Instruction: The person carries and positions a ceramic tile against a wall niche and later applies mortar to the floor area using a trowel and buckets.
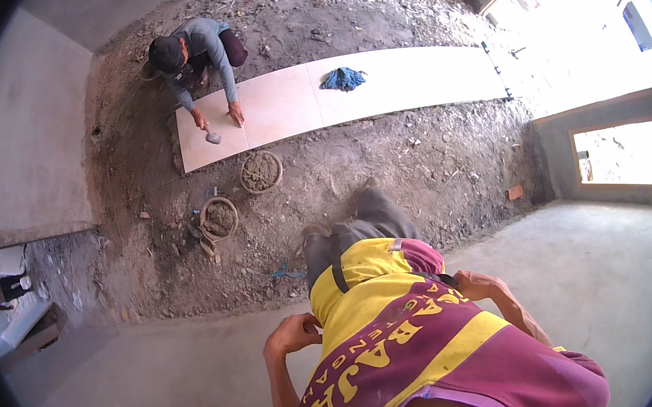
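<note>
My left hand (297, 333) is at my left hip, its fingers curled against the side of my yellow and maroon shirt (403, 330). At my other hip is my right hand (474, 285), its fingers closed beside a dark strap (447, 279); what they grip is partly hidden. Beyond my feet lies a row of pale floor tiles (276, 109). A crouching co-worker (206, 49) has one hand on the left tiles and a trowel (213, 137) in the other. A crumpled blue cloth (343, 79) rests on the row.
Two buckets of mortar, one bucket (261, 172) nearer the tiles and another bucket (219, 219) to its left, stand on rough soil (432, 152). A brick (515, 192) lies at right. Grey walls surround the ground; another person (7, 288) is visible far left.
</note>
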Demonstrator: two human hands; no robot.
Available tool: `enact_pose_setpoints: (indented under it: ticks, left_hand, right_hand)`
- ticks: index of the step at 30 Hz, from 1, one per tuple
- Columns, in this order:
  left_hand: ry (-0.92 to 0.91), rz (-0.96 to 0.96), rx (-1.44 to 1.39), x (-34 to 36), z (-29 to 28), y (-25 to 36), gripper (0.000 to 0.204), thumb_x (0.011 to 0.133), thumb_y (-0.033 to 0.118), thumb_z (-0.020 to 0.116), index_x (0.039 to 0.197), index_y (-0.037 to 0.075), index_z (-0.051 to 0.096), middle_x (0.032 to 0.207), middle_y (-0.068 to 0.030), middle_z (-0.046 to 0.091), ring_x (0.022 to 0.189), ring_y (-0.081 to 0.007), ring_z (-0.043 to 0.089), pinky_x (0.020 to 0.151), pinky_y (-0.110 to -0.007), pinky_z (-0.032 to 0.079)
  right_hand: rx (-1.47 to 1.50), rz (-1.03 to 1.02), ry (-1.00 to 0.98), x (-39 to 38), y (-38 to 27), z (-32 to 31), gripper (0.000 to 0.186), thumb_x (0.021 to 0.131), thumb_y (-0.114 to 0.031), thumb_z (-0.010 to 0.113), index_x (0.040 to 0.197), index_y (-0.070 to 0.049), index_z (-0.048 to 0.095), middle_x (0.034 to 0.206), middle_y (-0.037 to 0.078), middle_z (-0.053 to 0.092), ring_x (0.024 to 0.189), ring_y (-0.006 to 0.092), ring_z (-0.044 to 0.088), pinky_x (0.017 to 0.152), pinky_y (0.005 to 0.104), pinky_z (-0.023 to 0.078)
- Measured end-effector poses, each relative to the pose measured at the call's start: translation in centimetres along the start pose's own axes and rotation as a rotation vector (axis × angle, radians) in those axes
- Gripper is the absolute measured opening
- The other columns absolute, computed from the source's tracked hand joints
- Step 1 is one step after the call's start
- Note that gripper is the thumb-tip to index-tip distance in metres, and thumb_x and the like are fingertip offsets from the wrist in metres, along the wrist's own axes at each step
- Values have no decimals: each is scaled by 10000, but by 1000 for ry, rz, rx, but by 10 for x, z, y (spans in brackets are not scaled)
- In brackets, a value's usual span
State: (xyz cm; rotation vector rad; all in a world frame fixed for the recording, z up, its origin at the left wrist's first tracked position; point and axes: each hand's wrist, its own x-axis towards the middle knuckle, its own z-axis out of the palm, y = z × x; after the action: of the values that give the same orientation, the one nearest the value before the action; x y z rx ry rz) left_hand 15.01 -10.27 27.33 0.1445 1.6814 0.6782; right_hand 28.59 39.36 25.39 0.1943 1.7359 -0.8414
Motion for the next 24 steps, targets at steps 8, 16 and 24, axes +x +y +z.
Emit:
enact_pose_setpoints:
  ticks: [8, 16, 24]
  left_hand:
    - [179, 85, -21, 41, 15, 60, 391, 749, 239, 835, 1077, 42, 753, 877, -71, 749, 785, -169, 687, 725, -333, 546]
    - [20, 44, 66, 120, 40, 185, 340, 768, 205, 788, 1053, 26, 741, 878, -99, 744, 803, -201, 691, 753, -350, 547]
    - [-100, -1, 203, 195, 29, 308, 389, 719, 248, 808, 1002, -4, 718, 834, -87, 722, 760, -186, 657, 719, -345, 521]
  right_hand:
    - [94, -1, -7, -15, 47, -36, 458, 831, -355, 755, 1140, -28, 669, 882, 143, 748, 807, 260, 703, 708, 411, 526]
    - [187, -24, 24, -44, 139, -119, 497, 838, -351, 752, 1191, -20, 639, 908, 155, 751, 819, 283, 702, 719, 423, 526]
    - [422, -30, 156, -71, 214, -109, 538, 845, -347, 748, 1242, -12, 610, 935, 168, 754, 832, 307, 701, 730, 435, 526]
